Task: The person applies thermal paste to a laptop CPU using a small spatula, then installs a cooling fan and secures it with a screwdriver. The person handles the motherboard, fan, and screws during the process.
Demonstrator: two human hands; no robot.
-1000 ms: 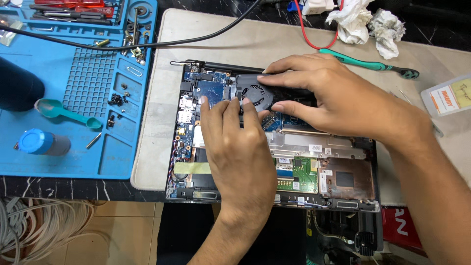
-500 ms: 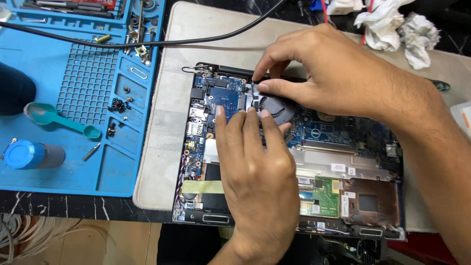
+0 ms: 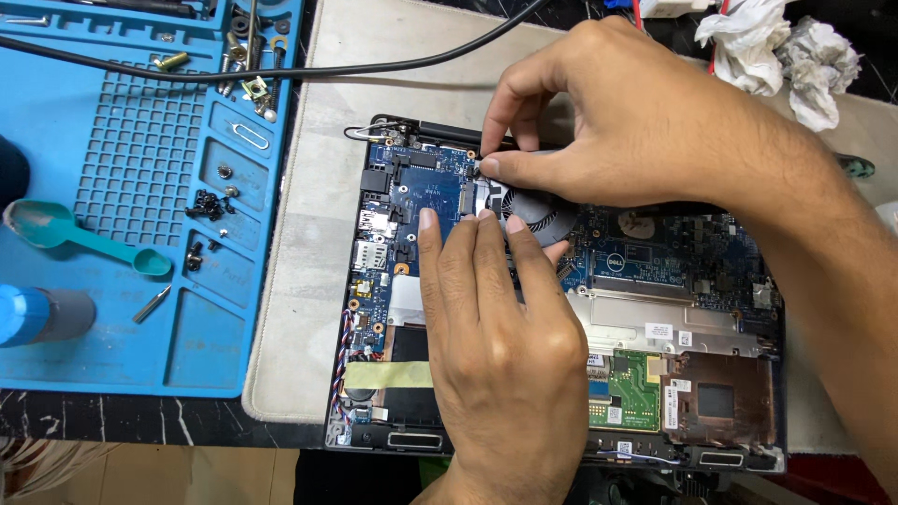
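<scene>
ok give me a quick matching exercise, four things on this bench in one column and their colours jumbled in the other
Things:
1. silicone work mat
2. strip of tape on the opened laptop
3. spoon-shaped tool lying on the mat
4. cable running across the top

Colours:
A. black
B. teal
C. yellowish
D. bright blue

Pairs: 1-D, 2-C, 3-B, 4-A

Black round cooling fan [image 3: 541,208], lying flat on blue circuit board [image 3: 426,192]. Sits far-left inside opened laptop [image 3: 561,309], partly hidden.
</scene>
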